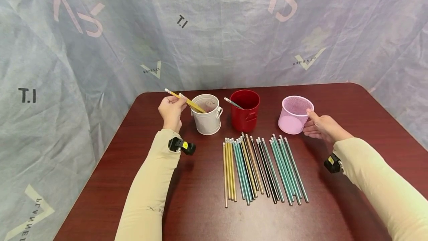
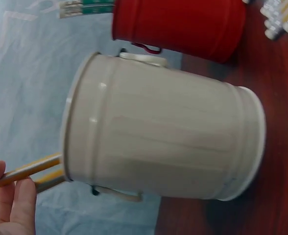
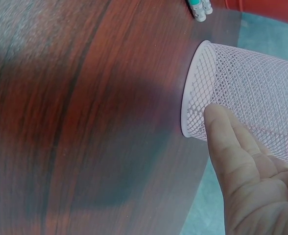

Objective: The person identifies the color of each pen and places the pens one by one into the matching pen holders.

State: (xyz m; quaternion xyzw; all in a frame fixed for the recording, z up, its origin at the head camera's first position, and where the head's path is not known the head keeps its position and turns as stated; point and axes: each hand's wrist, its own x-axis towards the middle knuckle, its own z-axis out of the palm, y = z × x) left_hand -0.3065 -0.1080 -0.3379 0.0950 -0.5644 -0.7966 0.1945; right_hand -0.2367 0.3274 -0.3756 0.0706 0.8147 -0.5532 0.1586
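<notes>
My left hand (image 1: 172,112) pinches a slim yellow pencil (image 1: 174,94), its lower end inside the round white metal bucket (image 1: 208,124); my right hand (image 1: 323,126), fingers straight, thumb at the rim, touches the pink wire-mesh cup (image 1: 289,122).

A dark reddish-brown, wood-grained table (image 1: 200,211) spreads across the lower frame. Near its centre stand a cream ribbed metal bucket (image 1: 208,122) and a glossy red metal bucket (image 1: 244,120), with a pink mesh cup (image 1: 290,124) right of them; below lie yellow, teal and black eraser-tipped pencils (image 1: 266,170), side by side.
</notes>
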